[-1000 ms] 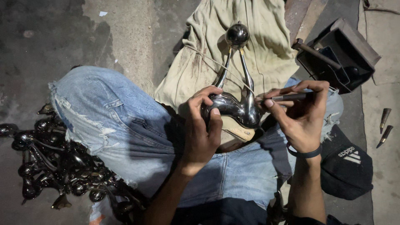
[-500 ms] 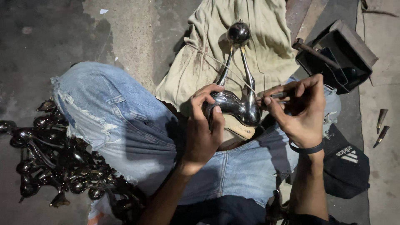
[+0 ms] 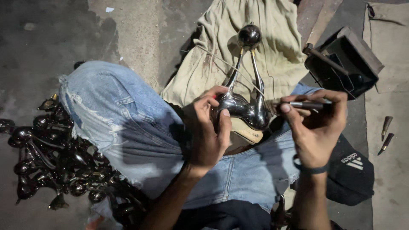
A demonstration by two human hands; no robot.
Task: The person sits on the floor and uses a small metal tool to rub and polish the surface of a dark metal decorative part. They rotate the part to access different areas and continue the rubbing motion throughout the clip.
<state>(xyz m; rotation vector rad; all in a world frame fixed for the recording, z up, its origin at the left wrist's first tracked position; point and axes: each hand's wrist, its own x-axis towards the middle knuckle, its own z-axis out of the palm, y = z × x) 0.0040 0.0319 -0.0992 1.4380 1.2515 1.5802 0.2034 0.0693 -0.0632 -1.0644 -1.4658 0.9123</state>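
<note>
My left hand (image 3: 208, 127) grips a shiny metal piece (image 3: 243, 106) with a rounded body, two thin stems and a ball (image 3: 249, 35) at the far end. The piece rests on a small wooden block (image 3: 247, 131) on my lap, between my knees in blue jeans (image 3: 110, 119). My right hand (image 3: 317, 123) pinches a slim dark metal tool (image 3: 304, 104), its tip pointing left at the body of the piece.
A beige cloth (image 3: 260, 55) lies on the floor under the stems. A heap of several dark metal pieces (image 3: 51, 157) sits at my left. A dark metal box (image 3: 349, 64) stands at right, two small pointed tools (image 3: 385, 134) beyond it, a black cap (image 3: 351, 170) by my right knee.
My right hand has shifted slightly right and tilted the tool closer to level. The left hand keeps its grip on the piece.
</note>
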